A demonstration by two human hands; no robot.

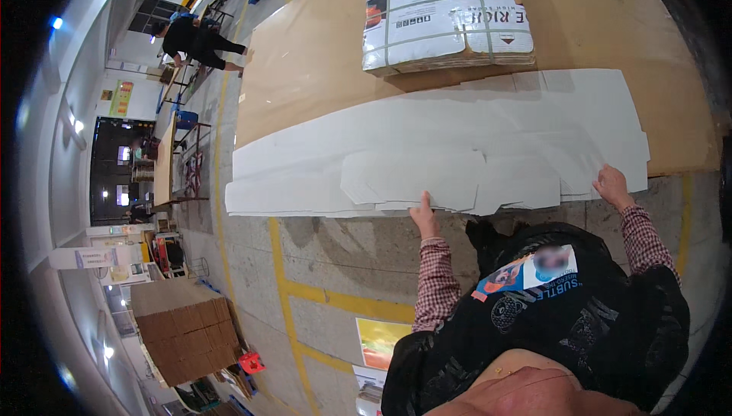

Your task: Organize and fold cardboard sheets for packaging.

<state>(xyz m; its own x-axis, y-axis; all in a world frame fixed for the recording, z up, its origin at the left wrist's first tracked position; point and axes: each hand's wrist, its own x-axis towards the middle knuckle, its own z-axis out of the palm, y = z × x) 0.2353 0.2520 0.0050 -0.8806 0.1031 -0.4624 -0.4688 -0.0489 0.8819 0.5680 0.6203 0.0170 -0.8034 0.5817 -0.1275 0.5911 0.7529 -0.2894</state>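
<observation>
White flat cardboard sheets (pixel 412 176) lie overlapped in a long, uneven layer along the near side of a brown board surface (pixel 305 73). My left hand (pixel 425 218) is at their near edge, fingers closed on the rim of a white sheet beside a smaller cut piece on top. Further right, my right hand (pixel 612 186) grips the near edge of the sheets close to their right end. Both forearms wear checked sleeves. What lies under each hand's fingers is partly hidden.
A strapped bundle of printed white cartons (pixel 450 19) sits behind the sheets. Yellow lines (pixel 343 301) mark the concrete floor. At far left a person in black (pixel 200 41) leans toward a table. Stacked brown cardboard (pixel 187 336) stands lower left, near a red object (pixel 251 362).
</observation>
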